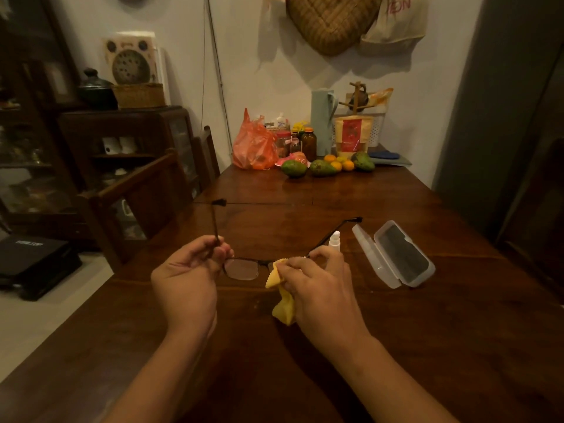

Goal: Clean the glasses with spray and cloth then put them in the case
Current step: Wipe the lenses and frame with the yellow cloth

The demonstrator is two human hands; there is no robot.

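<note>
Dark-framed glasses (242,268) are held above the wooden table (427,331), arms unfolded and pointing away from me. My left hand (186,279) pinches the frame at its left hinge. My right hand (317,282) pinches a yellow cloth (282,300) over the right lens, which is hidden; the cloth's tail hangs below the hand. A small white spray bottle (335,239) stands just behind my right hand. The clear plastic case (393,254) lies open to the right, dark lining showing.
At the table's far end sit avocados (323,167), oranges, brown bottles, an orange plastic bag (253,145) and a pale jug. Wooden chairs (146,190) and a dark cabinet stand to the left. A grey wall panel rises at the right.
</note>
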